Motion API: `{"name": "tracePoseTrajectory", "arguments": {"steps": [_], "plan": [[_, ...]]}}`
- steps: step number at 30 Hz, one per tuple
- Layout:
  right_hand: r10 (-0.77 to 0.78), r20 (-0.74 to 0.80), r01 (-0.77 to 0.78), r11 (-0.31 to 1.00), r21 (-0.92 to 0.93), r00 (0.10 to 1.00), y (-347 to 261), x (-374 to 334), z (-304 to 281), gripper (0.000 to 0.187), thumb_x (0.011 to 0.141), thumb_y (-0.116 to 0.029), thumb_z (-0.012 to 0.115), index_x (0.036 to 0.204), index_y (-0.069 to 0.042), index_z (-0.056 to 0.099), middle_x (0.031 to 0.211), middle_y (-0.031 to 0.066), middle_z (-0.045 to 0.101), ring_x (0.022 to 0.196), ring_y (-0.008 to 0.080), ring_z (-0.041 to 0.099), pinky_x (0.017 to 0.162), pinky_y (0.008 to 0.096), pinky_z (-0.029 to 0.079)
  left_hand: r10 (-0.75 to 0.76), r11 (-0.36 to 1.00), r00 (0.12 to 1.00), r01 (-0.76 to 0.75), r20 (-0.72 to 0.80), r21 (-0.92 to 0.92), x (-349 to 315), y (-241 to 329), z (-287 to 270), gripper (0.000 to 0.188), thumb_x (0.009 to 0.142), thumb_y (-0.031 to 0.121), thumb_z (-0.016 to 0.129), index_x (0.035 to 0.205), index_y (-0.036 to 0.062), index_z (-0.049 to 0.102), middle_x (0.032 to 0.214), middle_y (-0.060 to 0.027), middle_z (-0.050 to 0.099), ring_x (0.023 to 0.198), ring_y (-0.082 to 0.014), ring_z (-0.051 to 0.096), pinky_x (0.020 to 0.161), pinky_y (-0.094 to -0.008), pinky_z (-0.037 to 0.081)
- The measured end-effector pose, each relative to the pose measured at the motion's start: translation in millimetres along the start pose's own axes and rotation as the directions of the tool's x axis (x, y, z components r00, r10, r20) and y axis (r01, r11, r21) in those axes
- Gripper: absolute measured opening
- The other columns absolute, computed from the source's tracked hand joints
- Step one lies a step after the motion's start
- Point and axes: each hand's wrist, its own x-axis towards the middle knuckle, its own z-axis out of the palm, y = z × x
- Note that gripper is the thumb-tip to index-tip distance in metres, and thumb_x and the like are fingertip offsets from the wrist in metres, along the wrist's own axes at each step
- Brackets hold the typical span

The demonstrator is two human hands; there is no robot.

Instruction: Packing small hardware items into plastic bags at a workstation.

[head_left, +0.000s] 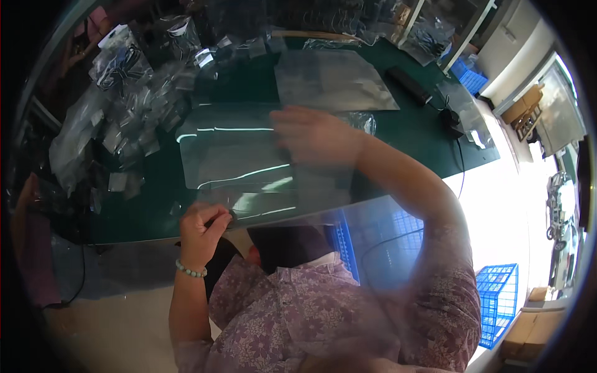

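Observation:
A clear plastic sheet or bag (249, 155) with bright glare streaks lies on the green table near its front edge. At the lower left corner of that plastic is my left hand (204, 225), its fingers pinched together. A small dark thing shows at the fingertips, too little of it visible to name. My right hand (318, 138) is over the right part of the plastic, smeared by motion, so its fingers cannot be made out. A bead bracelet (190, 268) circles my left wrist. Behind my right hand lies a flat stack of translucent plastic (336, 78).
Many small clear packets (134, 118) are heaped on the left of the green table (155, 217). A long black object (407, 86) and a black adapter with a cord (451, 123) lie at the right. A blue crate (497, 304) stands right. Another person's arm (26, 193) shows at left.

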Motion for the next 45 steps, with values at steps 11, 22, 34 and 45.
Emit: {"name": "tracePoseTrajectory", "arguments": {"steps": [11, 22, 34, 45], "plan": [[0.338, 0.068, -0.342, 0.938, 0.06, 0.939, 44.1, 10.1, 67.6, 0.039, 0.085, -0.016, 0.063, 0.124, -0.015, 0.063, 0.144, 0.0038, 0.052, 0.147, 0.0271, 0.03, 0.12, 0.046, 0.027, -0.062, 0.996, 0.997, 0.059, -0.052, -0.06, 4.9, 4.8, 3.3, 0.009, 0.086, 0.004, 0.068, 0.08, -0.0033, 0.069, 0.068, -0.0034, 0.063, 0.068, -0.01, 0.058, 0.063, -0.026, 0.045], [0.46, 0.183, -0.122, -0.157, 0.98, 0.869, -47.4, -91.7, -30.5, 0.048, 0.089, -0.016, 0.066, 0.133, 0.001, 0.059, 0.119, 0.015, 0.069, 0.122, 0.0246, 0.059, 0.109, 0.0378, 0.039, -0.064, 0.996, 0.997, 0.061, -0.039, -0.067, -0.9, -8.9, 1.1, 0.011, 0.085, 0.006, 0.069, 0.081, -0.0042, 0.068, 0.067, -0.0037, 0.066, 0.065, -0.0082, 0.059, 0.061, -0.0249, 0.046], [0.78, 0.4, -0.559, -0.079, 0.826, 0.481, -88.1, -47.0, -4.7, 0.026, 0.093, -0.015, 0.068, 0.112, 0.003, 0.067, 0.091, 0.0079, 0.07, 0.081, 0.0117, 0.066, 0.076, 0.026, 0.053, -0.34, 0.92, 0.935, 0.309, -0.102, -0.24, 1.2, 16.6, 9.2, 0.062, 0.082, 0.012, 0.08, 0.136, 0.0067, 0.052, 0.086, -0.0071, 0.069, 0.091, -0.0142, 0.063, 0.083, -0.0315, 0.05], [0.764, 0.396, -0.632, 0.021, 0.775, 0.51, -90.3, -44.0, -9.6, 0.029, 0.092, -0.02, 0.069, 0.108, 0.004, 0.067, 0.082, 0.0063, 0.07, 0.076, 0.0105, 0.066, 0.075, 0.0256, 0.052, 0.744, 0.628, 0.656, -0.62, -0.129, 0.471, -14.2, 33.3, 67.3, 0.024, 0.079, 0.019, 0.076, 0.101, 0.0086, 0.072, 0.114, -0.0053, 0.061, 0.11, -0.0253, 0.055, 0.09, -0.041, 0.05]]}}
